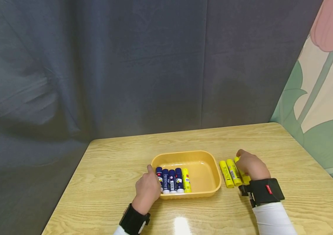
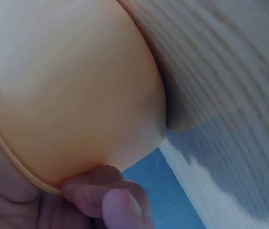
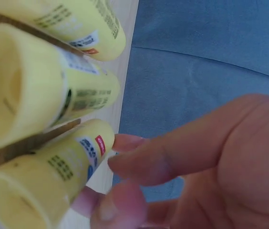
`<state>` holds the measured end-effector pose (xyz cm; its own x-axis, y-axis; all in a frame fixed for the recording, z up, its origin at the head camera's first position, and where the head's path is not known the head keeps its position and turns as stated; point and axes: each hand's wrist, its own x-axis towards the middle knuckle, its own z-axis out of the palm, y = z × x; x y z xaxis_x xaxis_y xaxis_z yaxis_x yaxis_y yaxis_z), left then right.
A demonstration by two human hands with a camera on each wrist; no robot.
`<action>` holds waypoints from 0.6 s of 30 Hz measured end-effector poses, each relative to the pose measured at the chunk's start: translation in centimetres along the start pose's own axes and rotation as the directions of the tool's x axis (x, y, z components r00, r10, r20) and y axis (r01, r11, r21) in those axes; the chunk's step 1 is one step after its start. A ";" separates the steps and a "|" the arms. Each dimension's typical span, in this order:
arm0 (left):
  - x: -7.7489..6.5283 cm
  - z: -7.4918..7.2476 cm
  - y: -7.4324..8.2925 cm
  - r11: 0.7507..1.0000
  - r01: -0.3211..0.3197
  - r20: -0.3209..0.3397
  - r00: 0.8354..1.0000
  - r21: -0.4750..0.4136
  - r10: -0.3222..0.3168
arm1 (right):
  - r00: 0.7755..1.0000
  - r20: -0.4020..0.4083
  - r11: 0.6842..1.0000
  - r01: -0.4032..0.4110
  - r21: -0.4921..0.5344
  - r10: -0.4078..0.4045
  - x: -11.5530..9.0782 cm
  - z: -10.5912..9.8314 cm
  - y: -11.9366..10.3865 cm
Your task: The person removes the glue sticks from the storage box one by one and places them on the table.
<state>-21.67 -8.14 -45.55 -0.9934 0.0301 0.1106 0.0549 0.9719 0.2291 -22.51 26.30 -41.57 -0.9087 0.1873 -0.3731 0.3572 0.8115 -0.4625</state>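
My left hand grips the left rim of a yellow-orange plastic tray; the left wrist view shows curled fingers against the tray's outer wall. Inside the tray, several dark blue glue sticks and one yellow glue stick lie side by side at the left. Three more yellow glue sticks lie in a row on the table, right of the tray: a left one, a middle one and a right one. My right hand is around the right one's far end, fingertips close to it, no firm pinch visible.
The wooden table extends around the tray and the loose sticks. A dark grey-blue cloth hangs behind and to the left. On the right stands a wall with a painted flower.
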 end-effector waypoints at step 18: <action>-0.1 -0.1 -0.2 1.000 0.012 0.005 1.000 0.005 -0.012 | 1.000 0.024 1.000 -0.006 0.020 0.006 -0.8 0.2 -1.3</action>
<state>-21.59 -8.39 -45.50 -0.9945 0.0200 0.1030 0.0429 0.9733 0.2256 -22.24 24.98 -40.87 -0.9012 0.1787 -0.3949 0.3671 0.7990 -0.4762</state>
